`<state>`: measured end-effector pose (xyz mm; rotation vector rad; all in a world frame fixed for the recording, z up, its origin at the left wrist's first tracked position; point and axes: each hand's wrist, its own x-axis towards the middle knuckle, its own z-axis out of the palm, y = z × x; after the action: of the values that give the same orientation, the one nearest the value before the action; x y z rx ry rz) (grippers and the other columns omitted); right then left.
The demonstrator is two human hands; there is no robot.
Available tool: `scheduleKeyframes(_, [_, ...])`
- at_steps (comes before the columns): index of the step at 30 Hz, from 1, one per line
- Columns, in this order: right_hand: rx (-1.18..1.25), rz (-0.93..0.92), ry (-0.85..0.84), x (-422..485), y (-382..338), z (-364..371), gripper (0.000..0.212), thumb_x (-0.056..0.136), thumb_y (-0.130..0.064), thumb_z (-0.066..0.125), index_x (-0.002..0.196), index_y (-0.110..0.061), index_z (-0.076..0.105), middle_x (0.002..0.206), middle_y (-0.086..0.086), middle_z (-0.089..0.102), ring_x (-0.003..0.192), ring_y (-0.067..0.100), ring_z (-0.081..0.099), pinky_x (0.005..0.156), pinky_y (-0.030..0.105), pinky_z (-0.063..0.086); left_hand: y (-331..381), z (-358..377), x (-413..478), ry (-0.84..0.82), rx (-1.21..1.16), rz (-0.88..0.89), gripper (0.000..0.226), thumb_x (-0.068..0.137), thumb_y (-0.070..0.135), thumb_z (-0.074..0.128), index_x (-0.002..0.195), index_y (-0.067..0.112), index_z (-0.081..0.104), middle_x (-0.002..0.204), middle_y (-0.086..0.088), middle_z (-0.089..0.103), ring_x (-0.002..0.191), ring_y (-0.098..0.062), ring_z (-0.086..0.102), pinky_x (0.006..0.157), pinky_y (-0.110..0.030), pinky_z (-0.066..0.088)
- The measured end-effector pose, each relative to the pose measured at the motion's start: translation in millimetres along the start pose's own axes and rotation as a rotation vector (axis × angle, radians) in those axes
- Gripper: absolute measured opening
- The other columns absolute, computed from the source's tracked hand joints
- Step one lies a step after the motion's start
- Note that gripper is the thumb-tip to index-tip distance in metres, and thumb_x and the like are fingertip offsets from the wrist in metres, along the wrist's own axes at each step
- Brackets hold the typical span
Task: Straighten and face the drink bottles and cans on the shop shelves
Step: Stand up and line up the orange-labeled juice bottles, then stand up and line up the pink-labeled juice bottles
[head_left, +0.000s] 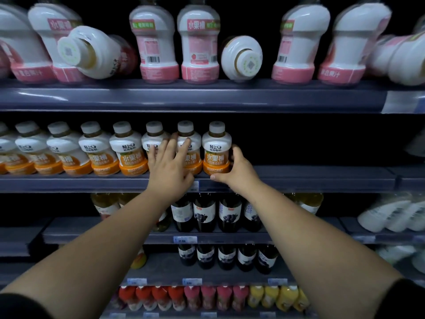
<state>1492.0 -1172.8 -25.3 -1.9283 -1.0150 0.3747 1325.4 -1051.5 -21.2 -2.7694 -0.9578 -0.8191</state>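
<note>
A row of orange-and-white juice bottles (128,149) stands along the front of the middle shelf (299,178). My right hand (236,168) grips the rightmost orange bottle (216,148) low on its right side, thumb under its base. My left hand (169,166) lies with straight, spread fingers against the two bottles beside it, fingertips on the second bottle from the right (186,134). On the top shelf, pink-and-white bottles (200,42) stand upright, and two lie on their sides with caps facing me: one tipped bottle (89,52) at left, another tipped bottle (242,57) at centre.
To the right of the orange row the middle shelf is dark and bare. Below are dark grape juice bottles (204,212), more dark bottles (227,256), and a bottom row of red, pink and yellow bottles (207,298). White packs (395,215) lie at the right.
</note>
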Motion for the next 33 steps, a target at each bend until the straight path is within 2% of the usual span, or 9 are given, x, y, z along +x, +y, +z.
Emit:
scheduleKeyframes(5, [0.025,-0.018,-0.083,-4,3,-13,0.107,0.071,-0.029,0.090,0.153,-0.028,0.022,0.148,0.002,0.046,0.133,0.022,0.049,0.106,0.043,0.044,22,-5,-17,-0.023,-0.104,-0.099,0.085,0.083,0.035,0.071,0.154,0.027,0.026,0.164,-0.010,0.015,0.152,-0.031,0.004,0.120,-0.056,0.011])
scheduleKeyframes(8, [0.032,-0.049,-0.100,-11,-1,-23,0.108,0.074,-0.029,0.088,0.156,-0.029,0.018,0.152,0.000,0.042,0.134,0.020,0.046,0.107,0.040,0.043,34,-14,-22,-0.022,-0.179,-0.109,0.081,0.083,0.032,0.072,0.152,0.024,0.031,0.162,-0.011,0.021,0.149,-0.033,0.017,0.117,-0.055,0.022])
scheduleKeyframes(11, [0.059,-0.079,-0.079,-20,-11,-39,0.105,0.076,-0.029,0.086,0.157,-0.030,0.019,0.153,-0.001,0.041,0.136,0.018,0.045,0.108,0.037,0.042,47,-31,-17,-0.022,-0.287,-0.078,0.076,0.085,0.027,0.071,0.151,0.019,0.034,0.161,-0.010,0.024,0.146,-0.029,0.026,0.114,-0.047,0.031])
scheduleKeyframes(16, [0.119,-0.106,0.058,-37,-40,-79,0.095,0.079,-0.026,0.084,0.155,-0.028,0.028,0.151,0.002,0.044,0.133,0.017,0.047,0.108,0.041,0.044,68,-67,11,0.009,-0.414,0.045,0.072,0.087,0.027,0.068,0.150,0.022,0.034,0.155,-0.001,0.032,0.139,-0.021,0.037,0.106,-0.043,0.043])
scheduleKeyframes(22, [0.133,-0.142,0.216,-61,-72,-129,0.075,0.079,-0.026,0.084,0.143,-0.027,0.045,0.138,-0.004,0.053,0.125,0.011,0.052,0.103,0.035,0.047,103,-114,33,0.081,-0.552,0.183,0.069,0.087,0.023,0.069,0.148,0.023,0.037,0.140,0.000,0.046,0.123,-0.017,0.048,0.094,-0.026,0.038])
scheduleKeyframes(26, [0.138,-0.170,0.313,-78,-86,-161,0.073,0.079,-0.028,0.084,0.141,-0.031,0.045,0.130,-0.012,0.053,0.120,0.007,0.054,0.099,0.032,0.048,132,-133,37,0.118,-0.642,0.264,0.068,0.087,0.025,0.070,0.147,0.024,0.037,0.137,0.003,0.048,0.121,-0.013,0.048,0.098,-0.030,0.042])
scheduleKeyframes(29, [0.120,-0.193,0.356,-92,-90,-193,0.073,0.080,-0.028,0.083,0.142,-0.033,0.043,0.134,-0.011,0.052,0.122,0.005,0.052,0.098,0.028,0.045,157,-142,42,0.118,-0.684,0.303,0.068,0.088,0.027,0.069,0.147,0.026,0.036,0.138,0.006,0.045,0.119,-0.010,0.048,0.095,-0.026,0.040])
scheduleKeyframes(33, [0.088,-0.245,0.408,-104,-88,-245,0.068,0.082,-0.028,0.081,0.138,-0.037,0.044,0.134,-0.014,0.052,0.123,0.002,0.051,0.100,0.028,0.046,198,-148,58,0.144,-0.689,0.377,0.069,0.087,0.027,0.069,0.147,0.026,0.035,0.135,0.005,0.045,0.118,-0.012,0.048,0.097,-0.034,0.045])
